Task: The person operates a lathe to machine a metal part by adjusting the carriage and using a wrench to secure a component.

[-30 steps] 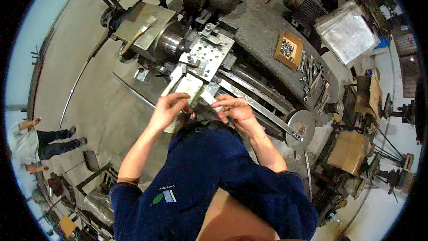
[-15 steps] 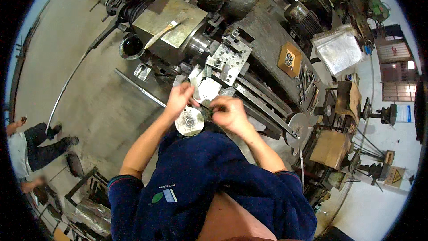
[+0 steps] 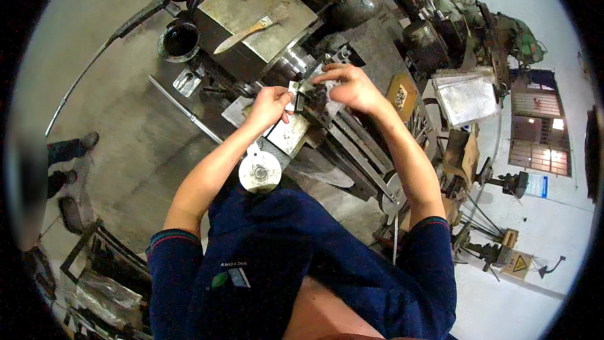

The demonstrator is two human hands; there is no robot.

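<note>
Your left hand (image 3: 269, 108) and right hand (image 3: 351, 88) shift toward the spindle (image 3: 294, 62); left pinches the block (image 3: 292, 96), long axis pointing away from you; right, fingers parted, sits just rightward.

Showed navy on the shirt (image 3: 264, 233), striped red and green at the sleeve edges (image 3: 168, 233). Looked tan on the brush (image 3: 238, 38), whitish on the small block (image 3: 292, 93).

Pinched in the fingers of your left hand (image 3: 270, 107), a small, pale, oblong piece (image 3: 292, 92) stands slightly tilted, its lower part partly hidden.
</note>
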